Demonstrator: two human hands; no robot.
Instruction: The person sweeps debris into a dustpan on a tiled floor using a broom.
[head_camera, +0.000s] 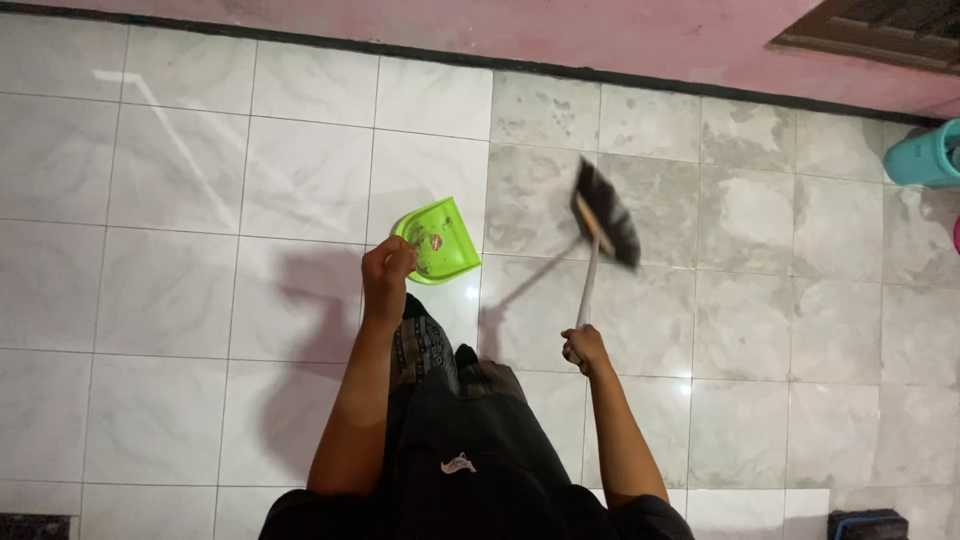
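Note:
My left hand (387, 272) grips the handle of a bright green dustpan (440, 240), which hangs or rests low over the white tiled floor with a bit of dirt in its scoop. My right hand (585, 348) holds the white stick of a broom (590, 275). The broom's dark bristle head (606, 212) is blurred and sits over the grey-stained tiles, to the right of the dustpan. My dark clothing and legs fill the bottom centre.
A pink wall (560, 35) with a dark baseboard runs along the top. A teal bucket (925, 155) stands at the right edge. A dark blue object (868, 524) lies at the bottom right corner. Tiles right of centre look dusty.

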